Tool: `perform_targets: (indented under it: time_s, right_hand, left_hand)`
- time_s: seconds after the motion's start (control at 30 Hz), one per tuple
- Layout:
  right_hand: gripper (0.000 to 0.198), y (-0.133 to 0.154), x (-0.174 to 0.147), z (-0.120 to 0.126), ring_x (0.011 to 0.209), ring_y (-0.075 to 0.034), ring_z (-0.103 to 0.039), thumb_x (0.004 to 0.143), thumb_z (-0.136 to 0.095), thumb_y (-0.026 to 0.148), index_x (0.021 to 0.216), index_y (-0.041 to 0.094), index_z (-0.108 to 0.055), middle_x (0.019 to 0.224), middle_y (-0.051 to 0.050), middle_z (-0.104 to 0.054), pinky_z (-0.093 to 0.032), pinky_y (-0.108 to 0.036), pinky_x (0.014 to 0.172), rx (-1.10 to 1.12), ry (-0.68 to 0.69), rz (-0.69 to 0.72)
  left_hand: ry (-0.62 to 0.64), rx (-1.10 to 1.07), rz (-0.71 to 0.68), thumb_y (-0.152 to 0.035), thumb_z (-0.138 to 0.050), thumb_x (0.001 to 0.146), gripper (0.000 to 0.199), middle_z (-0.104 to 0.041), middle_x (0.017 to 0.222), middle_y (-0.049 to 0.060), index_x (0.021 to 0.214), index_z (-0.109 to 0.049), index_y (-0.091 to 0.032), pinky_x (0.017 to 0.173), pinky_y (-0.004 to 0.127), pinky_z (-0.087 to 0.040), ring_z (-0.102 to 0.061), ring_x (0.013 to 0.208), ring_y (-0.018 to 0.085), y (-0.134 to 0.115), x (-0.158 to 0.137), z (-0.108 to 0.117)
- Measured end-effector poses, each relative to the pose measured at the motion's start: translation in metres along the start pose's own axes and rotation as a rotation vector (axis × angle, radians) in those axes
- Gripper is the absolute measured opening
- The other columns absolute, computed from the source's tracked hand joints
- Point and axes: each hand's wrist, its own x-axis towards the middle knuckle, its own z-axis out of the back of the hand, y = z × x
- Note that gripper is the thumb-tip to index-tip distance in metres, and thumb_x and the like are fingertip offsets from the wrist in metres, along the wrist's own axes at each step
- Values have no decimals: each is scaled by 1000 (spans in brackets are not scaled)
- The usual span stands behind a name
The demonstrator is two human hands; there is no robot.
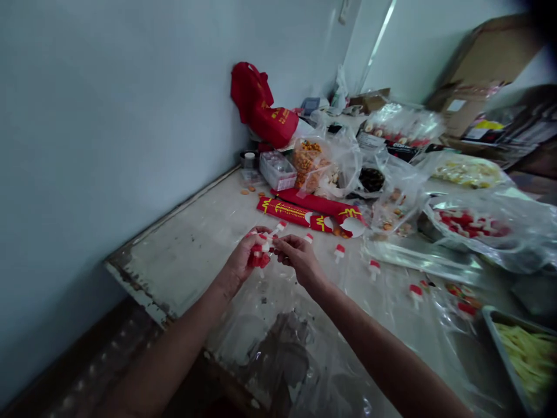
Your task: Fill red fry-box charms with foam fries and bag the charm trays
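Observation:
My left hand (242, 256) is closed around several small red-and-white pieces (261, 249), over the middle of the table. Each looks like a tiny ice pop with a red top and a white stem. The fingers of my right hand (300, 258) pinch together beside this bunch, at what seems to be one of the pieces; fingertips partly hide it. A spaced line of similar pieces runs across the plastic-covered table, among them one piece (339, 251), another (374, 269) and a nearer one (415, 293).
Red-and-yellow printed sleeves (287, 212) lie beyond my hands. Behind them stand a clear box (277, 170) and a bag of orange snacks (310, 165). At right are a plastic-lined bowl of red-and-white pieces (472, 223) and a metal tray (500, 342) of pale yellow strips. A wall rises at left.

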Motion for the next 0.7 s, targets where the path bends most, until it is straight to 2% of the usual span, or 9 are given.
perform_targets:
  time_s: [0.13, 0.23, 0.33, 0.47, 0.6, 0.7]
  right_hand:
    - [31, -1, 4, -8, 63, -18, -66, 74, -76, 55, 77, 27, -65, 82, -4, -74, -50, -31, 52, 35, -71, 10]
    - [35, 13, 39, 4, 62, -15, -65, 68, -83, 49, 85, 22, -70, 80, -3, -73, -50, -27, 55, 19, -97, 56]
    - [38, 26, 101, 10, 57, -14, -63, 62, -86, 46, 81, 17, -71, 71, -3, -72, -53, -26, 56, -176, -52, 68]
    - [26, 22, 176, -10, 50, -13, -60, 63, -85, 36, 70, 17, -68, 54, 0, -65, -50, -24, 51, -449, 25, 22]
    - [19, 2, 207, -30, 50, -13, -59, 66, -82, 27, 62, 17, -66, 50, 2, -60, -46, -24, 52, -677, 39, 14]
    - [24, -7, 211, -32, 65, -17, -64, 60, -88, 25, 66, 17, -66, 61, 0, -65, -46, -26, 60, -857, -32, 61]
  left_hand:
    - [-117, -65, 105, -17, -67, 62, 37, -69, 81, 4, 99, -65, -16, 44, 20, -47, -66, 59, 15, -1, -10, 25]
    - [-174, -104, 194, -16, -67, 66, 38, -75, 89, 11, 104, -67, -13, 44, 20, -49, -69, 64, 17, -14, -20, 51]
    - [-204, -126, 125, -14, -68, 66, 38, -76, 95, 14, 104, -68, -12, 45, 20, -49, -71, 66, 18, -36, -24, 73]
    - [-240, -107, -21, -13, -70, 66, 33, -77, 95, 12, 99, -69, -13, 46, 19, -50, -71, 67, 17, -62, -9, 91]
    - [-229, -157, -57, -16, -66, 68, 32, -76, 94, 15, 100, -68, -11, 45, 20, -50, -70, 66, 18, -72, 16, 105]
    - [-216, -213, -49, -18, -61, 66, 34, -75, 90, 16, 98, -67, -9, 42, 22, -49, -70, 63, 20, -72, 27, 112]
